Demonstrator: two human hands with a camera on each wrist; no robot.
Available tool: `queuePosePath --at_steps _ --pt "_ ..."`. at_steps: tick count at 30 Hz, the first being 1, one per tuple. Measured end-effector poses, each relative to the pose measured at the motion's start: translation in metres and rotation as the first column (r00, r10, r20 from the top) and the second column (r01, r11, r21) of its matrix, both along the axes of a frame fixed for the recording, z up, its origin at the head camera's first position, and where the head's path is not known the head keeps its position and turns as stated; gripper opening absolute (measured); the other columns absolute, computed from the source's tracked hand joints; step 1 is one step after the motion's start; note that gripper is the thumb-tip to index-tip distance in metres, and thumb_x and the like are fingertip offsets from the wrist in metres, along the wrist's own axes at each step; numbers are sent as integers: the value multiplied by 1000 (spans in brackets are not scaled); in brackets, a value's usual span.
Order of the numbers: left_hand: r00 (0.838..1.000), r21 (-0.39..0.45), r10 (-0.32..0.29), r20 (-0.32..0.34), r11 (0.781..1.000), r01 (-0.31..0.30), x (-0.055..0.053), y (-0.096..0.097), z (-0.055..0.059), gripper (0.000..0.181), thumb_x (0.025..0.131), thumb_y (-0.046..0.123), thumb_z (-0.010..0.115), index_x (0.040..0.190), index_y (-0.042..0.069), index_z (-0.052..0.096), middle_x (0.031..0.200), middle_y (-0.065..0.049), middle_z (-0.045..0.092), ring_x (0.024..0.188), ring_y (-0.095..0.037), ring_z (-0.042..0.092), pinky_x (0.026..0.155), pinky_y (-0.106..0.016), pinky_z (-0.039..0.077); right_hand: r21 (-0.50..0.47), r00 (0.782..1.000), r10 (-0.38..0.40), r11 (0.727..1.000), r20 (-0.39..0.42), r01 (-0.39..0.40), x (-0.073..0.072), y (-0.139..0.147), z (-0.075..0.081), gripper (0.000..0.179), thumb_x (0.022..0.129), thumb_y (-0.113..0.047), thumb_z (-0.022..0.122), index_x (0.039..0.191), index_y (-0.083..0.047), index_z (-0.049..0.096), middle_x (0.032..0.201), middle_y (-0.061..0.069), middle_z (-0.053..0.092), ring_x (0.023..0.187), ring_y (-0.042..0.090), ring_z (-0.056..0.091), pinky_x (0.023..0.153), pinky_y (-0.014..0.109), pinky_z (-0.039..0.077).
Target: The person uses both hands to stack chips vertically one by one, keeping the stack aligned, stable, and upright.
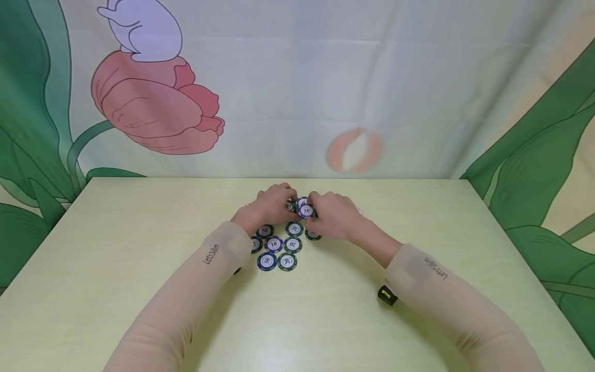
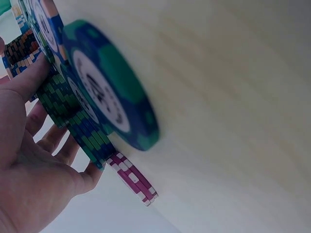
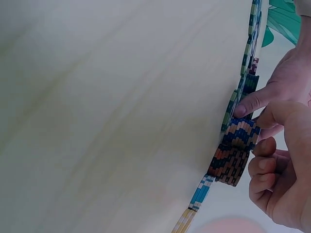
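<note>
Near the back of the table, my left hand [image 1: 273, 201] grips a stack of green poker chips [image 1: 290, 206] between thumb and fingers. Beside it, my right hand [image 1: 335, 213] pinches blue poker chips marked 10 [image 1: 306, 211]. In the right wrist view, the blue stack [image 3: 241, 133] stands between the thumb of the left hand [image 3: 284, 80] and the right hand [image 3: 282, 179], whose other fingers are curled. More green stacks [image 2: 88, 138] stand along the left hand's fingers in the left wrist view. Part of the row is hidden behind both hands.
Several loose chips lie flat nearer me, among them a 10 chip [image 1: 273, 244] and a 50 chip [image 1: 267, 261]. A black and brown stack [image 3: 228, 165], light blue chips [image 3: 200, 191] and yellow chips [image 3: 183, 222] continue the row. Purple chips [image 2: 131, 177] end it on the other side.
</note>
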State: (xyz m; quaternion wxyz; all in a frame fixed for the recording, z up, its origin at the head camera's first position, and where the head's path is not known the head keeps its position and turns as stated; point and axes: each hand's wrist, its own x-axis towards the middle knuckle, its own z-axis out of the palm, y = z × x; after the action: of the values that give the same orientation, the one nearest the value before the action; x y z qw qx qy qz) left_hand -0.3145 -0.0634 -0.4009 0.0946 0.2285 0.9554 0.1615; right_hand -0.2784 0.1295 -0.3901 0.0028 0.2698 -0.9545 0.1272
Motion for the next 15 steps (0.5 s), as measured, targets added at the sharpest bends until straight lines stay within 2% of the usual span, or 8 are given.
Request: queuePosePath --at_steps 5,11,15 --pt "1000 0 -1 1 1000 1 1 0 0 42 92 37 79 121 8 67 136 -10 56 119 -29 52 104 -63 37 15 1000 -11 1000 -12 11 0 -1 1 28 92 -24 69 111 -4 64 83 3 66 61 15 59 51 31 48" --pt "1000 3 1 -4 1000 -1 0 0 0 42 92 36 79 120 8 67 135 -10 57 118 -28 53 104 -64 36 -16 1000 -14 1000 -24 14 0 1 -1 37 96 -25 67 125 -3 59 84 6 68 60 15 59 51 30 48" --pt "1000 7 3 -2 1000 -3 0 0 -1 41 92 36 79 120 8 67 135 -10 57 119 -28 53 106 -65 35 -43 1000 -7 999 -26 5 0 4 -1 28 96 -24 69 117 -7 61 72 0 62 54 13 54 48 30 43"
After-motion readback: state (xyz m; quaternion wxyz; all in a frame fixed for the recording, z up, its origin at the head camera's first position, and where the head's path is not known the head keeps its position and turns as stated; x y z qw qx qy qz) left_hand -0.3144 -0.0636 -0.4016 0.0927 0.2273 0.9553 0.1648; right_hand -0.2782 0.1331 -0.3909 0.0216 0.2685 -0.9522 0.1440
